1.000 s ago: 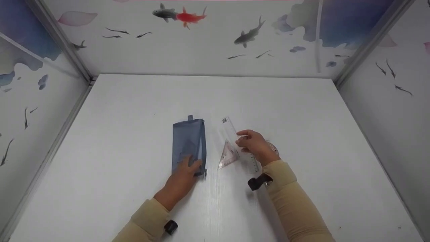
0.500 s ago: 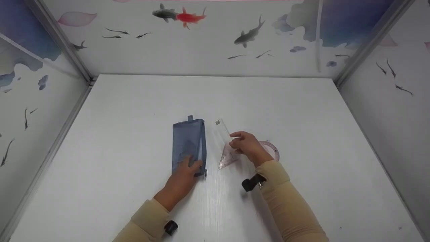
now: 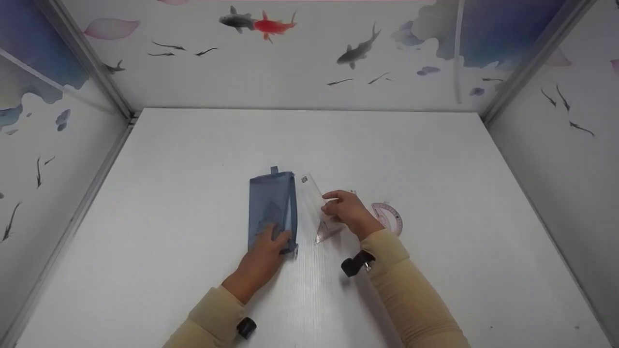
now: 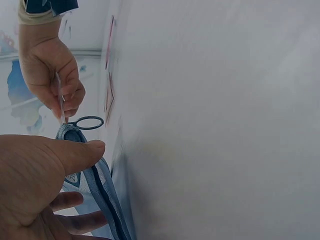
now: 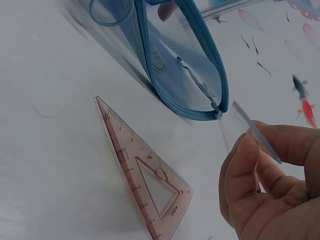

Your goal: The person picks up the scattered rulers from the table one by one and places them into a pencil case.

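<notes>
A blue mesh zip pencil case lies on the table with its zip side open toward the right. My left hand grips its near end, thumb on one side and fingers on the other in the left wrist view. Between thumb and fingers, my right hand pinches a clear ruler, whose far end slants toward the case's opening. Below that hand lies a pink transparent set square, partly covered in the head view. Through the case's opening, the right wrist view shows a small pale object inside.
A pink round-edged protractor lies to the right of my right wrist. A zip pull ring sticks out from the case's near end. White panels with painted fish enclose the white table at the back and sides.
My right hand has moved left with the ruler, bringing it closer to the pencil case. More of the protractor now shows. My left hand and the case have stayed in place.
</notes>
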`<state>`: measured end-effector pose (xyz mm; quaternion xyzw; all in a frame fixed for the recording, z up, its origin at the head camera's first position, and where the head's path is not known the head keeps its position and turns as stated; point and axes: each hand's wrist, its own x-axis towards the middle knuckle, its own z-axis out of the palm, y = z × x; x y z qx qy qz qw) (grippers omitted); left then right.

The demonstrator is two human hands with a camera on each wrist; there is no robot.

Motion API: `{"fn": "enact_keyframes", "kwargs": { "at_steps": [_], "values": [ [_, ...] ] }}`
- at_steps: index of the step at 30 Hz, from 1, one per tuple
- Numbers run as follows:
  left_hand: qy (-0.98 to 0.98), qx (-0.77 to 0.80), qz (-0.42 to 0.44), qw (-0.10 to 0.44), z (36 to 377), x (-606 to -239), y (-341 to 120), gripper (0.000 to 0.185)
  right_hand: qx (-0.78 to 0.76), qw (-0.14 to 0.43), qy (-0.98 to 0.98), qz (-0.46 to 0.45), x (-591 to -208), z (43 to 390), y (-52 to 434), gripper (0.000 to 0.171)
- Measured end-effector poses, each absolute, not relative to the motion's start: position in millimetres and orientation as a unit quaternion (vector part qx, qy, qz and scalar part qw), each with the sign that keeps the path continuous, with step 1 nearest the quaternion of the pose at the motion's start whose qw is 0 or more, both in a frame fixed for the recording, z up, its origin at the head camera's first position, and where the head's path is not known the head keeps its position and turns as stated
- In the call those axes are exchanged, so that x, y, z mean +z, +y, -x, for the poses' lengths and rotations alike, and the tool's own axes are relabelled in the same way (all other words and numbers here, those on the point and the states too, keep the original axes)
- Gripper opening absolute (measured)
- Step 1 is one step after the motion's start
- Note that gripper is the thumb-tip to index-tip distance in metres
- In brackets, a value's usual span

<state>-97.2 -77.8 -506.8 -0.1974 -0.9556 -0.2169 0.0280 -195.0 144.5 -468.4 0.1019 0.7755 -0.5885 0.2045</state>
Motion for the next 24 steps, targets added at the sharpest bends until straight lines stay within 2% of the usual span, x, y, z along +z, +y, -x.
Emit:
{"fn": "enact_keyframes", "kwargs": {
  "at_steps": [12,24],
  "values": [
    [-0.955,-0.209,0.208,0.038,98,-507,-77,0.046,-0.58,0.212,0.782,-0.092,-475,192,135,0.035],
    [-0.952,-0.227,0.202,0.025,97,-506,-79,0.048,-0.596,0.224,0.764,-0.102,-475,195,121,0.033]
  ]
}}
